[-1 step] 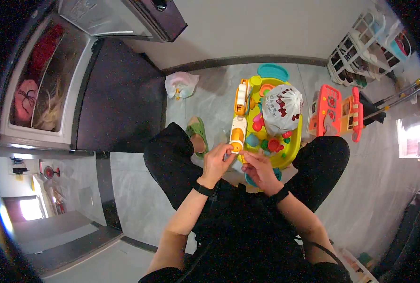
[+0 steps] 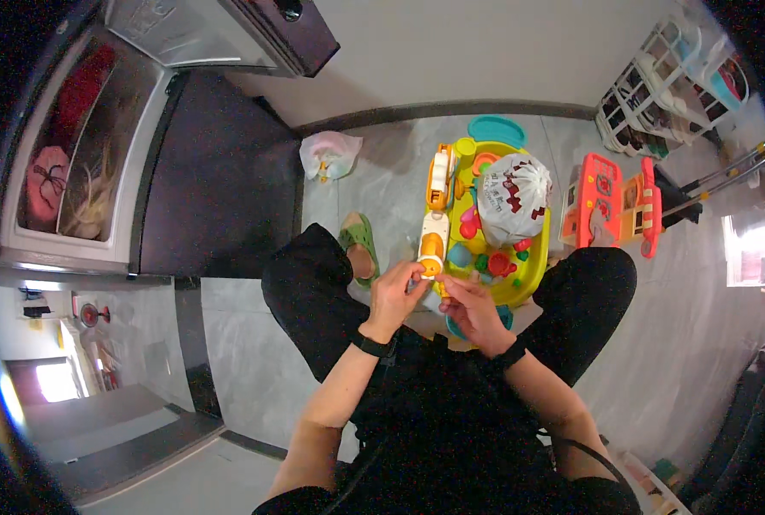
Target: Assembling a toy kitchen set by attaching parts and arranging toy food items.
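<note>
Currently, we note the white-and-orange toy [image 2: 434, 245] just beyond our hands: left hand [image 2: 391, 299] pinched on its near end, right hand [image 2: 473, 311] beside that end, grip unclear.

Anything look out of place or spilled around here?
I see no spill. The oddity is the bulky white bag sitting among small toys in the yellow tub: it dwarfs them and doesn't look like a toy.

Soft, dimmish light here, and a white glare patch [image 2: 747, 251] blazes at three o'clock, another around eight (fisheye edges bending hard); grain speckles the dark rim [image 2: 5, 43].
</note>
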The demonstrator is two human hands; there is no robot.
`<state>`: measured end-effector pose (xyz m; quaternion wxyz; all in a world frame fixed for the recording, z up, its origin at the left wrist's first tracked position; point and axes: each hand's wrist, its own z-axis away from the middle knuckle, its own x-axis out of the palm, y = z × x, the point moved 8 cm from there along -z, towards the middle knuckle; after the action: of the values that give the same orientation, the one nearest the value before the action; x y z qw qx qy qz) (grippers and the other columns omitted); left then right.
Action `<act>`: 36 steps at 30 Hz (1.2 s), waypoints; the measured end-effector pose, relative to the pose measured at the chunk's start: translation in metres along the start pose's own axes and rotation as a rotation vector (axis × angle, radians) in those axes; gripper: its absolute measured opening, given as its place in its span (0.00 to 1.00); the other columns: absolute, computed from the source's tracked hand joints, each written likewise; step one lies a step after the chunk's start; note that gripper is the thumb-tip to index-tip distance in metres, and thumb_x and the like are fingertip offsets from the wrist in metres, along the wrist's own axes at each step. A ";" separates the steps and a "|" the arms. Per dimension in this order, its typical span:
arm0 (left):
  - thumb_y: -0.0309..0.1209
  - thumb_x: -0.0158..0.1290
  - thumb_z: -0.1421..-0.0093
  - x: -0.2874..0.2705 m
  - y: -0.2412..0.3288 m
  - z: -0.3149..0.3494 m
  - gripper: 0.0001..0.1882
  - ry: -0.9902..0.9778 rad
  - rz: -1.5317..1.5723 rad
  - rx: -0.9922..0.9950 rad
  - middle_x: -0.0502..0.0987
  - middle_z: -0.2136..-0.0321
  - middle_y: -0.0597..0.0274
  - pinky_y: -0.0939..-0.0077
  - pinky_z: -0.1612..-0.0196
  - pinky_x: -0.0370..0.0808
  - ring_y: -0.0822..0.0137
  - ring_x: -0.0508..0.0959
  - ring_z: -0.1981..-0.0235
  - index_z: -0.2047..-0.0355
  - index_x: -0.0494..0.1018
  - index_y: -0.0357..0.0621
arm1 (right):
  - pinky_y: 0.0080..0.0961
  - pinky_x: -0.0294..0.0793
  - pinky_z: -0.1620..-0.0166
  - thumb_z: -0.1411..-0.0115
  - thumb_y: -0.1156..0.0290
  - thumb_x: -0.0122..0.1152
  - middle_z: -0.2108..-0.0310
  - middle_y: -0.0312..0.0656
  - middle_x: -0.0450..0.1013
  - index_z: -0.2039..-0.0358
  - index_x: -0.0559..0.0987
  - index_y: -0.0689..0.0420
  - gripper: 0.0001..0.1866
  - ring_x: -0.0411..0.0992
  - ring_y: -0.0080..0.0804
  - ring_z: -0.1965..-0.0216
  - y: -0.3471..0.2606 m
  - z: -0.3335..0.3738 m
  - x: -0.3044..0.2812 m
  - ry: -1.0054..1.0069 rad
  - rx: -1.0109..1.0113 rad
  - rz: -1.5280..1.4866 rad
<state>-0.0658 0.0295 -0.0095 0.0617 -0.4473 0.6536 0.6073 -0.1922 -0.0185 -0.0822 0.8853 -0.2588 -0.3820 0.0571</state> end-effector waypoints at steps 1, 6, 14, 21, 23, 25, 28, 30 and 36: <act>0.21 0.59 0.55 0.000 0.001 -0.001 0.12 -0.007 0.005 0.003 0.71 0.78 0.60 0.74 0.79 0.69 0.64 0.73 0.81 0.68 0.71 0.41 | 0.14 0.69 0.70 0.42 0.68 0.56 0.71 0.31 0.70 0.56 0.75 0.62 0.15 0.67 0.17 0.74 0.001 0.000 0.000 -0.011 -0.002 -0.021; 0.23 0.59 0.55 0.000 0.003 0.000 0.12 0.008 -0.010 0.052 0.72 0.76 0.63 0.78 0.79 0.69 0.70 0.71 0.82 0.67 0.73 0.45 | 0.13 0.68 0.70 0.40 0.69 0.54 0.73 0.30 0.69 0.54 0.73 0.62 0.16 0.66 0.17 0.75 0.003 0.003 0.004 -0.006 0.008 -0.113; 0.22 0.57 0.52 0.004 0.004 0.002 0.12 -0.025 -0.019 0.093 0.70 0.75 0.63 0.76 0.79 0.69 0.68 0.71 0.81 0.65 0.74 0.47 | 0.13 0.69 0.68 0.40 0.67 0.53 0.73 0.30 0.67 0.54 0.72 0.61 0.16 0.65 0.16 0.74 0.006 0.004 0.003 0.025 -0.002 -0.209; 0.21 0.55 0.51 0.003 0.007 -0.002 0.11 -0.048 -0.006 0.102 0.68 0.75 0.58 0.72 0.76 0.70 0.61 0.72 0.78 0.66 0.73 0.43 | 0.12 0.68 0.71 0.39 0.67 0.51 0.75 0.31 0.67 0.53 0.71 0.60 0.16 0.66 0.18 0.75 0.009 0.000 0.006 0.025 0.040 -0.277; 0.21 0.55 0.52 0.004 0.005 -0.003 0.11 -0.062 0.002 0.092 0.67 0.75 0.58 0.71 0.75 0.70 0.60 0.72 0.77 0.66 0.72 0.43 | 0.12 0.67 0.71 0.38 0.67 0.50 0.75 0.31 0.68 0.52 0.71 0.60 0.16 0.66 0.18 0.74 0.010 -0.002 0.005 0.009 0.042 -0.245; 0.21 0.55 0.52 0.005 0.004 -0.003 0.11 -0.068 0.016 0.086 0.67 0.75 0.58 0.71 0.75 0.71 0.60 0.72 0.77 0.66 0.72 0.42 | 0.12 0.67 0.71 0.39 0.67 0.50 0.75 0.32 0.68 0.52 0.71 0.60 0.16 0.67 0.19 0.75 0.012 -0.005 0.003 -0.003 0.031 -0.241; 0.22 0.55 0.52 0.004 0.005 -0.003 0.10 -0.059 -0.002 0.087 0.67 0.75 0.57 0.70 0.74 0.71 0.58 0.72 0.76 0.67 0.71 0.42 | 0.12 0.67 0.72 0.39 0.68 0.51 0.74 0.32 0.68 0.53 0.71 0.60 0.16 0.67 0.20 0.75 0.016 -0.010 0.001 -0.020 0.019 -0.254; 0.22 0.55 0.52 0.004 0.006 -0.004 0.12 -0.058 -0.017 0.105 0.67 0.73 0.57 0.67 0.75 0.71 0.55 0.73 0.75 0.66 0.70 0.44 | 0.12 0.67 0.72 0.39 0.68 0.51 0.74 0.33 0.69 0.54 0.71 0.60 0.15 0.67 0.21 0.75 0.018 -0.013 -0.001 -0.016 0.011 -0.262; 0.22 0.55 0.53 0.008 0.009 -0.003 0.12 -0.049 -0.043 0.104 0.67 0.72 0.58 0.66 0.75 0.72 0.54 0.74 0.75 0.66 0.70 0.46 | 0.15 0.68 0.70 0.39 0.68 0.51 0.72 0.33 0.69 0.58 0.73 0.59 0.11 0.68 0.21 0.75 0.023 -0.022 -0.011 -0.035 -0.005 -0.246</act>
<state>-0.0748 0.0216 -0.0074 0.1140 -0.4426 0.6729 0.5816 -0.1827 -0.0107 -0.1137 0.8781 -0.2112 -0.4266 -0.0484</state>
